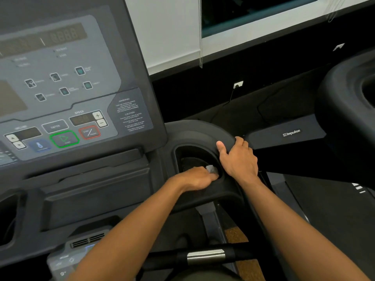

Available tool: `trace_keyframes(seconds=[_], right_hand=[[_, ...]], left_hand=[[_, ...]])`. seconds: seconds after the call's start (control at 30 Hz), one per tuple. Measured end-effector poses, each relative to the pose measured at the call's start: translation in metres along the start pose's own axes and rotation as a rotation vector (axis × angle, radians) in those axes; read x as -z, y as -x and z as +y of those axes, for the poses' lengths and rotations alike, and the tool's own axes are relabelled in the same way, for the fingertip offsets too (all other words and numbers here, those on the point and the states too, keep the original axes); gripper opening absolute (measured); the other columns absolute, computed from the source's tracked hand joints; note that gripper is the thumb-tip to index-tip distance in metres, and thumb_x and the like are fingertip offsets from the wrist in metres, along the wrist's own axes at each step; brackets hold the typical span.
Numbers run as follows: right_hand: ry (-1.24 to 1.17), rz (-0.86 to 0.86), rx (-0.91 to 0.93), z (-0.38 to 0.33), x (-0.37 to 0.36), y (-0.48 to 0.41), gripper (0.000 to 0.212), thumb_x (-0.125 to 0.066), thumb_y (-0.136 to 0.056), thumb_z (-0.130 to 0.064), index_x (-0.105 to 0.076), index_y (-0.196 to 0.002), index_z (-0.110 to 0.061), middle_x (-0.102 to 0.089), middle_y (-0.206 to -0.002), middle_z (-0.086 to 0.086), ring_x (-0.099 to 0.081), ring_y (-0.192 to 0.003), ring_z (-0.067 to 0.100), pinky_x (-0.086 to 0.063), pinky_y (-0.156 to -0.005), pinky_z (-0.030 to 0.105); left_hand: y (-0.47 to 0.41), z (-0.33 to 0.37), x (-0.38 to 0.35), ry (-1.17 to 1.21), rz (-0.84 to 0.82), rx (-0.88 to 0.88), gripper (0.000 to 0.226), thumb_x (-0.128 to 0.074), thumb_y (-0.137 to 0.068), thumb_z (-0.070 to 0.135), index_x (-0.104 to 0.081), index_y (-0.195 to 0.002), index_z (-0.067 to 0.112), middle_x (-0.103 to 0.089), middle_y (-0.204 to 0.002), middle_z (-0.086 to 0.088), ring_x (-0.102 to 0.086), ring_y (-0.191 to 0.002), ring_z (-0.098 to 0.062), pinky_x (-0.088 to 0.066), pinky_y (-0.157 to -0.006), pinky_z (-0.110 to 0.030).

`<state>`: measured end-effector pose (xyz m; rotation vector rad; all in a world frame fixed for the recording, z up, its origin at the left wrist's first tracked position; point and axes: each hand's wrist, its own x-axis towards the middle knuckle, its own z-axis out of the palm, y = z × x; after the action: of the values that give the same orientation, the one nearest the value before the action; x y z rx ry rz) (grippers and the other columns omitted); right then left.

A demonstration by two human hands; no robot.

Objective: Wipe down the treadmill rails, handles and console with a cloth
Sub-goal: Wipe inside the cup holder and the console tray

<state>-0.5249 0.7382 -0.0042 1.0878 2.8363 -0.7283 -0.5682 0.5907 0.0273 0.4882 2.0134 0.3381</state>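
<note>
Black-framed treadmill console fills the left of the view, grey panel with a green start button and a red stop button low on it; second treadmill off to my right, well apart; just right of the console, the dark cup-holder housing with its oval pocket; below it a black handle bar with a metal sensor band, near the bottom edge; my right hand sits on the housing's right rim, thumb on the inner side, fingers curled over the outer edge, grip closed on that rim; my left hand reaches into the pocket from the near side, fingers bunched, grip holding the grey cloth; cloth mostly hidden by my fingers, a crumpled bit shows by the pocket's right wall, between my two hands.
</note>
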Motion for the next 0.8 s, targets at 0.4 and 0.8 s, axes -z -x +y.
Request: trace_keyframes(seconds=[0.4,0.8], right_hand=[[-0.002,-0.024,0.012,0.002,0.002,0.0,0.086,-0.033,-0.099,-0.074,-0.033,-0.155,-0.008,-0.047,-0.151,0.016,-0.049,-0.134,0.037,-0.047,-0.099,0.049],[-0.009,-0.022,0.01,0.003,0.001,-0.002,0.085,-0.033,-0.1,-0.073,-0.034,-0.153,-0.007,-0.048,-0.149,0.018,-0.051,-0.13,0.038,-0.047,-0.097,0.048]], left_hand=[[-0.022,0.021,0.015,-0.934,-0.045,0.229,0.063,-0.037,-0.106,0.037,-0.022,-0.165,0.02,-0.025,-0.17,-0.007,-0.018,-0.158,-0.032,-0.008,-0.127,-0.056],[0.006,0.01,0.034,-0.118,0.475,0.169,0.043,-0.04,-0.108,0.038,-0.065,-0.126,0.009,-0.068,-0.127,-0.019,-0.067,-0.111,-0.037,-0.053,-0.086,-0.039]])
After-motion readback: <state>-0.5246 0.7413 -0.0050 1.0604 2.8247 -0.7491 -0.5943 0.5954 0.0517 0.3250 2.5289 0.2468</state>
